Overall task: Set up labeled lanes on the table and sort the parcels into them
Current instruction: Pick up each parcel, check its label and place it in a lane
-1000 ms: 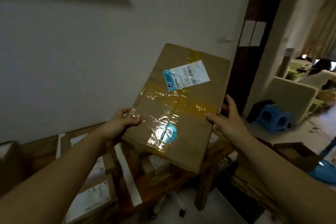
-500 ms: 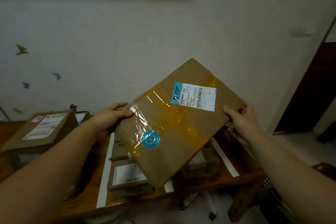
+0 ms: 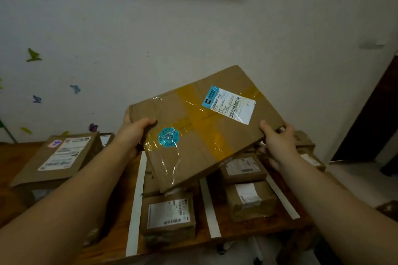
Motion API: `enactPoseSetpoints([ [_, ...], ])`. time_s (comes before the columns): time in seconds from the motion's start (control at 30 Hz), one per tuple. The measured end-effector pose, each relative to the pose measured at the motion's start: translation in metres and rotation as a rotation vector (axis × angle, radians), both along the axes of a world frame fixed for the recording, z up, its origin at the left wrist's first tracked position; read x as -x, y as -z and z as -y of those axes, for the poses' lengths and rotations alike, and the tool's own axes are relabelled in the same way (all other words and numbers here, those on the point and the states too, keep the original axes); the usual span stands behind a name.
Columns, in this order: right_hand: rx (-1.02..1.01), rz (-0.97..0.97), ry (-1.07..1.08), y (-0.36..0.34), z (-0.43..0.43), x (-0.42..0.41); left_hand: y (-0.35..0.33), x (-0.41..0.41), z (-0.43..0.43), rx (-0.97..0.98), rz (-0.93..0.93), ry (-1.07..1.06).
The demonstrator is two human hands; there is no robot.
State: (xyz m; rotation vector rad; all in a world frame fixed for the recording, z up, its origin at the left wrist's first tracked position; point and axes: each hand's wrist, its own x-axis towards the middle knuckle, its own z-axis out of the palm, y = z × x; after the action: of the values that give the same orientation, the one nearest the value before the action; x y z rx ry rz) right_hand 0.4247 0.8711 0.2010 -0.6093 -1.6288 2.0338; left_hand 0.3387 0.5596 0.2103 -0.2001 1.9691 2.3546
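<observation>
Step in hand: sorting, carry phase; the flat parcel (image 3: 202, 133) is held in the air above the table (image 3: 243, 232), tilted, its near corner low over the lanes and touching nothing that I can see. The left hand (image 3: 134, 133) grips the parcel's left edge, thumb on the top face, fingers curled round behind; the right hand (image 3: 277, 137) grips the right corner, thumb on top, fingers underneath. The shipping label (image 3: 229, 104) faces up near the far right corner; a blue sticker (image 3: 168, 136) sits near the left thumb; the print is too small for me to read.

Lane layout: three white tape strips (image 3: 135, 206) cross the table and mark off the lanes; I see no lane labels from this view. The front-left parcel (image 3: 168, 217) lies in the left lane; the front-right parcel (image 3: 249, 200) and rear-right parcel (image 3: 242, 166) lie in the right lane; a large parcel (image 3: 58, 157) lies well to the left, outside the strips.

Next move, as I judge it: read the label; select the lane; lower the parcel flat. It looks wider than a lane, so it may have to rest on the parcels there; hold both grips until it is supported.
</observation>
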Motion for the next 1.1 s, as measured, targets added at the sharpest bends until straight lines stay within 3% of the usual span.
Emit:
enactPoseSetpoints([
  [0.2,-0.067,0.013,-0.114,0.007,0.0,0.021,0.005,-0.004,-0.005,-0.001,0.066,-0.108],
  [0.33,-0.185,0.112,-0.47,0.015,0.033,0.034,0.023,-0.022,-0.017,-0.076,0.123,-0.258],
  [0.43,-0.214,0.207,-0.559,0.024,0.049,0.04,0.034,-0.039,-0.016,-0.052,0.132,-0.304],
  [0.63,-0.316,0.192,-0.607,0.052,0.05,0.053,0.059,-0.072,0.012,0.231,0.256,-0.159],
  [0.77,-0.345,0.175,-0.721,0.06,0.067,0.044,0.072,-0.087,0.029,0.262,0.248,-0.091],
  [0.9,-0.356,0.304,-0.804,0.072,0.096,0.035,0.09,-0.091,0.057,0.343,0.217,0.012],
  [1.1,-0.383,0.413,-0.732,0.099,0.131,0.023,0.121,-0.086,0.094,0.448,0.263,0.15],
])
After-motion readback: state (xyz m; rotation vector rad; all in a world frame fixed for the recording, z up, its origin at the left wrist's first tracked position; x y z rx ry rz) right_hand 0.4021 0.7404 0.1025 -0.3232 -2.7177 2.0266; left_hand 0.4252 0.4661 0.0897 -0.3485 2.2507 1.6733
